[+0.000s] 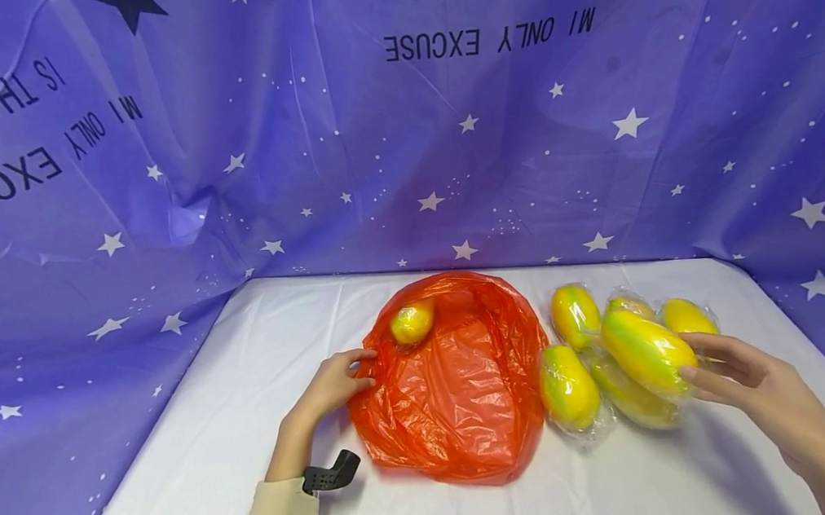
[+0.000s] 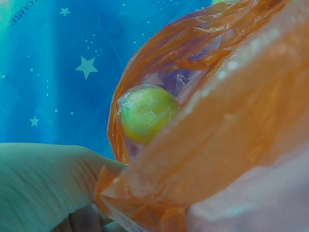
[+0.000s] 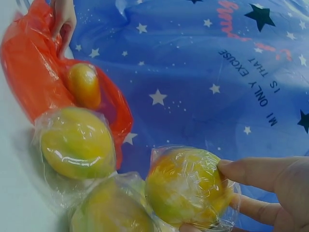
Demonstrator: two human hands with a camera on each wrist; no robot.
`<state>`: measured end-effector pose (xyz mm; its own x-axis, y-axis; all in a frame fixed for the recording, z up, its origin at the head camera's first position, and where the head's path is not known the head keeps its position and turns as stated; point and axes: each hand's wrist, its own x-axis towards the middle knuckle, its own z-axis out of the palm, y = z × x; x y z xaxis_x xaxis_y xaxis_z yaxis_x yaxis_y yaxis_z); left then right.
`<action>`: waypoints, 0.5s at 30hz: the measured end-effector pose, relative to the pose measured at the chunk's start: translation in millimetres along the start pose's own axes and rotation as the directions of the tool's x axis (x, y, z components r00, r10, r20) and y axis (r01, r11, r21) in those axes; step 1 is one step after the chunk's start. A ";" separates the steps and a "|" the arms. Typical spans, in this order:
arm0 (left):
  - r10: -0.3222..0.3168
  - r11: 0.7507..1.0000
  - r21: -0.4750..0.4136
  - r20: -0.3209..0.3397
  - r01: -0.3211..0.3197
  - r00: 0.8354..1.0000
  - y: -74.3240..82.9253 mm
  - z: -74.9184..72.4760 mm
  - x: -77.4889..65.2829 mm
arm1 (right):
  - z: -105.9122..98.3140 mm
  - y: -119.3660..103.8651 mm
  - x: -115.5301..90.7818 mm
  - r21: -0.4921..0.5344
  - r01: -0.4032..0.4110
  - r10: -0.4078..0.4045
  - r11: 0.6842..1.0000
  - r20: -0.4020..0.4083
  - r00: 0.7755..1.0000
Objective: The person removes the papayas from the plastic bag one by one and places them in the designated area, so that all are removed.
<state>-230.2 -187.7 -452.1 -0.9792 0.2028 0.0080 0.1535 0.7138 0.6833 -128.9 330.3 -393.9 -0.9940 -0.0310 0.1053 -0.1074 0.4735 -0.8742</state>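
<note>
A red plastic bag (image 1: pixel 471 416) lies with its mouth spread wide on the white cloth, and one mango (image 1: pixel 412 323) in clear wrap is inside near the back left. My left hand (image 1: pixel 330 387) pinches the bag's left rim between thumb and fingers; the left wrist view shows the red film (image 2: pixel 145 193) gathered there. On the right, my right hand (image 1: pixel 765 382) grips the near end of a yellow-green wrapped mango (image 1: pixel 645 349), raised over other mangoes. In the right wrist view, thumb and fingers hold this mango (image 3: pixel 188 186) at one side.
Several more wrapped mangoes lie right of the bag, one mango (image 1: pixel 569 387) close against its edge and another mango (image 1: pixel 686 317) at the far right. A white cloth (image 1: pixel 203 472) covers the table. Purple star-printed fabric (image 1: pixel 402 144) hangs behind and at both sides.
</note>
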 end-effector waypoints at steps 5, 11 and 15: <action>-0.005 1.000 -0.003 0.001 0.005 1.000 0.6 -0.1 -0.6 | -6.6 4.8 -4.3 -0.006 -0.018 0.018 1.000 -0.016 1.000; -0.006 1.000 -0.003 -0.001 0.006 1.000 -0.3 0.3 -0.2 | -15.9 12.5 -8.7 -0.012 -0.061 0.060 0.998 -0.049 0.997; 0.004 1.000 0.000 0.002 -0.004 1.000 -0.8 0.4 0.0 | -22.2 18.9 -13.8 0.036 -0.082 0.084 0.996 -0.052 0.995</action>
<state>-230.3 -188.0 -452.9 -0.9783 0.2070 0.0098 0.1577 0.7129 0.6833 -116.7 359.3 -401.4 -0.9969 0.0548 0.0564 -0.0264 0.4427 -0.8963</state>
